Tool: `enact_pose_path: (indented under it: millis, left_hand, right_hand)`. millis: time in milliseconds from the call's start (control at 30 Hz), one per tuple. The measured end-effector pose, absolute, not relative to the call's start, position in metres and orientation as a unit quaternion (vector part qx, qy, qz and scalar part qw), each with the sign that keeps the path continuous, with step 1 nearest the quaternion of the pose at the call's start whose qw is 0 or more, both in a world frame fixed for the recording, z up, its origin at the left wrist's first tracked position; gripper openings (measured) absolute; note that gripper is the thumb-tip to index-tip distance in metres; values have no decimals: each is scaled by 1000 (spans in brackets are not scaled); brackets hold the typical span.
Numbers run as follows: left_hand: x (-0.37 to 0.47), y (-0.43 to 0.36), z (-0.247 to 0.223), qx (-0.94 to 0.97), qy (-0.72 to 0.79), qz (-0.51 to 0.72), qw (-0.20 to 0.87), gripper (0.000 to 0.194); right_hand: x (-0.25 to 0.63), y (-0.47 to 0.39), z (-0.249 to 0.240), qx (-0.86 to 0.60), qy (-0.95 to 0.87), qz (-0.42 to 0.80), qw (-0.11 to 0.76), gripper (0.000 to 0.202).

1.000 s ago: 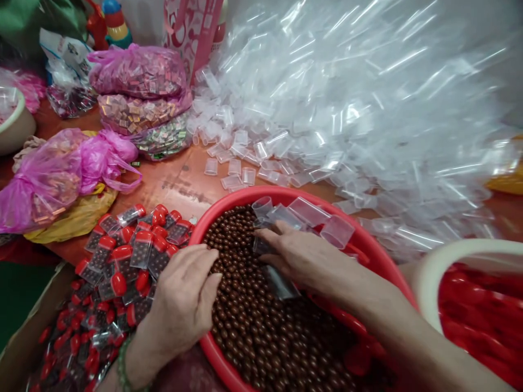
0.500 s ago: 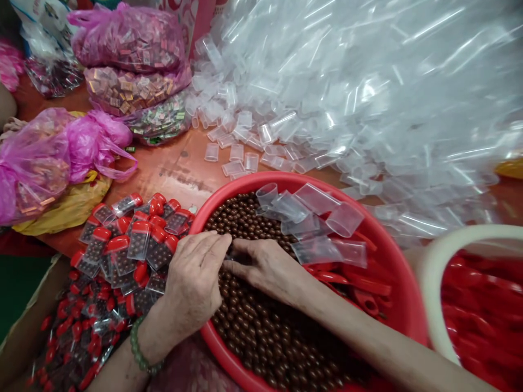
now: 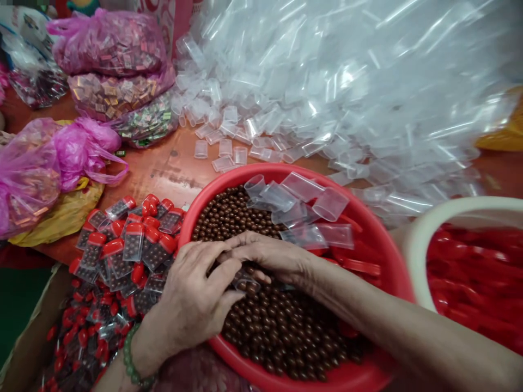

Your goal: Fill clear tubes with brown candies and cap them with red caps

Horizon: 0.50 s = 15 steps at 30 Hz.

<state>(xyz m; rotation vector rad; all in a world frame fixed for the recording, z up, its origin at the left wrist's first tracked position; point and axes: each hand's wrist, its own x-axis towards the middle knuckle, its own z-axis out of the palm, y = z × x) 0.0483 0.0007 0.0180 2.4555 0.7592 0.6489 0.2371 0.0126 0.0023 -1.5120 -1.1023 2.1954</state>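
Presently, head cam, red tub (image 3: 400, 272): holds brown balls (image 3: 273, 326).
L hand (image 3: 200, 291): fingers apparently gripping clear plastic case (image 3: 247, 285), abv balls.
R hand (image 3: 265, 253): fingers curled beside it; grip hidden, can't tell.
Case fill: prob. underway; next likely calls for mouth kept up.

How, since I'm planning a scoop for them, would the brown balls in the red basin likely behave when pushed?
The brown balls look round and glossy, so they'd probably roll over one another. Heaped loose, they may flow back into any gap. Walled in by the red basin, most would likely stay contained.
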Motion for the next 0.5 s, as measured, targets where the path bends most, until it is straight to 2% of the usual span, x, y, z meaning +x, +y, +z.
enact_pose_path:
  millis: [67, 133, 267, 367, 433, 500]
  left_hand:
    - [52, 2, 15, 900, 278, 244, 232, 22]
    - [54, 3, 15, 894, 271, 261, 243, 22]
    - [54, 6, 23, 844, 271, 297, 356, 21]
    - [54, 5, 27, 816, 278, 297, 411, 24]
    - [54, 5, 28, 816, 267, 286, 426, 26]
    - [54, 4, 28, 810, 271, 281, 438, 28]
  right_hand:
    - [237, 9, 5, -519, -381, 752, 143, 27]
    - [240, 6, 12, -521, -390, 742, 158, 30]
    - [257, 3, 36, -557, -425, 685, 200, 27]
    - [278, -5, 54, -612, -522, 545, 235, 21]
    - [294, -16, 61, -639, -583, 440, 242, 26]
    - [309, -31, 64, -659, -599, 387, 238, 29]
